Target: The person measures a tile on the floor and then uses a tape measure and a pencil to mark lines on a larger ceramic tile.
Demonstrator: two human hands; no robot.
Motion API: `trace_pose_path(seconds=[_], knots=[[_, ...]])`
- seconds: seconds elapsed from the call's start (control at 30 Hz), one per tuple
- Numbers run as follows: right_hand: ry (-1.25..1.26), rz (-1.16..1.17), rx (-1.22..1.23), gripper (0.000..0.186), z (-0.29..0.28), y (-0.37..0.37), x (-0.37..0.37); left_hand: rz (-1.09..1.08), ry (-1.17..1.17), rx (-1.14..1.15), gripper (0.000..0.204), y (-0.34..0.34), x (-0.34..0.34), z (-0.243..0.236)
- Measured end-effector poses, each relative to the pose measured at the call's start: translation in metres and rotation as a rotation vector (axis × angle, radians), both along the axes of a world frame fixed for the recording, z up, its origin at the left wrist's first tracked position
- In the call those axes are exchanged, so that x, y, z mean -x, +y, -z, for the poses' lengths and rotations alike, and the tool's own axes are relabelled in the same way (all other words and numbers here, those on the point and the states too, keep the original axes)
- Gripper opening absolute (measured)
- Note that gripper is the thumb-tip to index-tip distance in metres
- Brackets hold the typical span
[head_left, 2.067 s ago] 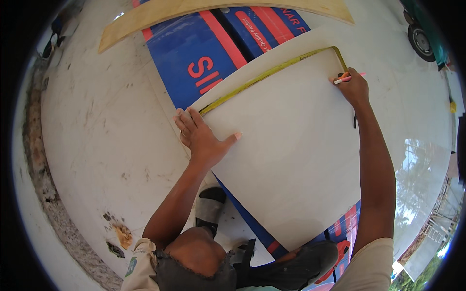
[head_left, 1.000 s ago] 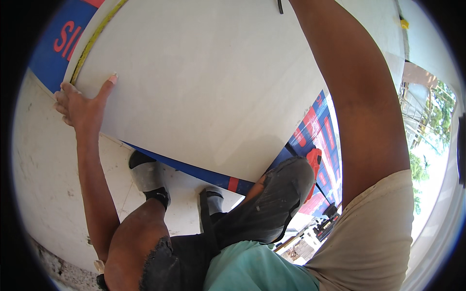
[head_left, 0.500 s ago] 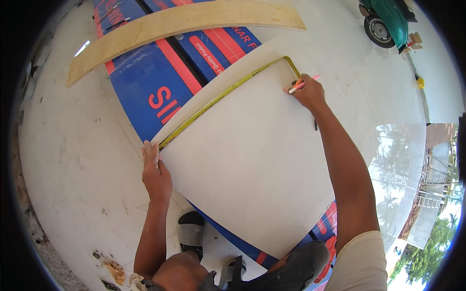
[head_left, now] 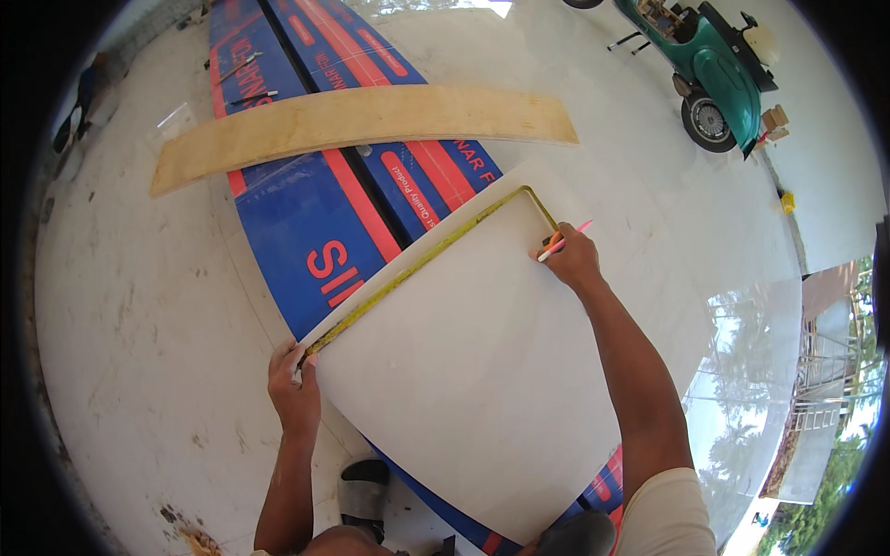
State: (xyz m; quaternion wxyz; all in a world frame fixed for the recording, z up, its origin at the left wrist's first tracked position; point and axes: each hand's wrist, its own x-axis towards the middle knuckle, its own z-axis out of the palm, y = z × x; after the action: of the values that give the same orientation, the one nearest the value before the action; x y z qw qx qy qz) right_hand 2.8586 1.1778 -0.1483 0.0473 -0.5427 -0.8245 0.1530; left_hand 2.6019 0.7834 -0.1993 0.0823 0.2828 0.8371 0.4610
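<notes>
A large white sheet [head_left: 454, 361] lies in front of me. Along its far edge runs a yellow measuring tape [head_left: 417, 270], which bends sharply near the far right corner. My left hand [head_left: 295, 394] is closed at the sheet's left corner, thumb and fingers pinching the tape's end there. At the other end, my right hand [head_left: 575, 259] is closed around the tape measure's orange and black case [head_left: 552, 243], partly hidden by the fingers. The same hand also grips a pink and white pen [head_left: 565, 241], slanting across the case.
Beneath the sheet lie blue and red printed panels [head_left: 287, 232]. A wooden plank [head_left: 371, 120] crosses them beyond the sheet, with thin dark tools [head_left: 253, 97] farther off. A green scooter [head_left: 714, 83] stands at the far right, near a wall. My sandalled foot [head_left: 363, 496] is below the sheet.
The view has tilted up, so everything sits lower and more of the scooter shows. My left fingers, stretched out before, now curl round the tape's end. My right hand keeps its grip.
</notes>
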Motion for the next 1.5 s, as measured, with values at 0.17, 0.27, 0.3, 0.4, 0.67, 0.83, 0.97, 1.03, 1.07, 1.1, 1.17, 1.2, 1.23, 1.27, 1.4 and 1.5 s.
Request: trace_pose_path(seconds=[0.17,0.27,0.3,0.4,0.67,0.83,0.97,1.03,1.07,1.1,1.17,1.2,1.23,1.27,1.4,1.5], knots=[[-0.002,-0.052,-0.001,0.077,-0.006,-0.004,0.035,-0.022,-0.067,-0.027,0.019,-0.001,0.005,0.002],[-0.037,-0.034,0.045,0.078,-0.006,0.003,0.045,-0.001,-0.057,-0.042,0.017,0.0,0.007,0.002],[-0.017,-0.032,0.018,0.068,-0.005,0.003,0.045,0.01,-0.052,-0.041,0.017,0.002,0.007,-0.002],[-0.006,-0.023,-0.033,0.047,-0.005,0.004,0.046,0.05,0.003,-0.027,0.017,0.003,0.01,-0.003],[-0.095,-0.037,-0.148,0.044,-0.03,0.0,0.044,0.115,0.087,-0.002,0.02,0.004,0.014,-0.003],[-0.208,-0.04,-0.152,0.042,-0.035,0.011,0.034,0.156,0.138,0.021,0.022,0.007,0.015,-0.006],[-0.204,-0.061,-0.107,0.041,-0.03,0.012,0.034,0.157,0.187,0.053,0.024,0.008,0.015,-0.006],[-0.217,-0.04,-0.106,0.04,-0.027,0.014,0.037,0.146,0.193,0.058,0.025,0.011,0.013,-0.006],[-0.222,-0.031,-0.103,0.04,-0.025,0.014,0.039,0.181,0.268,0.076,0.026,0.013,0.013,-0.006],[-0.219,-0.028,-0.106,0.04,-0.023,0.015,0.039,0.217,0.343,0.094,0.028,0.017,0.012,-0.004],[-0.217,-0.023,-0.11,0.04,-0.02,0.019,0.038,0.28,0.45,0.164,0.03,0.024,0.01,-0.003],[-0.207,-0.023,-0.104,0.039,-0.017,0.02,0.037,0.308,0.481,0.217,0.031,0.028,0.007,-0.003],[-0.197,-0.022,-0.099,0.039,-0.013,0.022,0.036,0.337,0.512,0.269,0.033,0.032,0.004,-0.003],[-0.188,-0.022,-0.095,0.039,-0.012,0.023,0.036,0.351,0.507,0.316,0.035,0.036,-0.002,-0.004],[-0.175,-0.032,-0.066,0.042,-0.011,0.024,0.039,0.416,0.495,0.467,0.055,0.053,-0.021,-0.001],[-0.167,-0.053,-0.096,0.053,-0.008,0.027,0.035,0.493,0.499,0.509,0.067,0.074,-0.028,-0.004]])
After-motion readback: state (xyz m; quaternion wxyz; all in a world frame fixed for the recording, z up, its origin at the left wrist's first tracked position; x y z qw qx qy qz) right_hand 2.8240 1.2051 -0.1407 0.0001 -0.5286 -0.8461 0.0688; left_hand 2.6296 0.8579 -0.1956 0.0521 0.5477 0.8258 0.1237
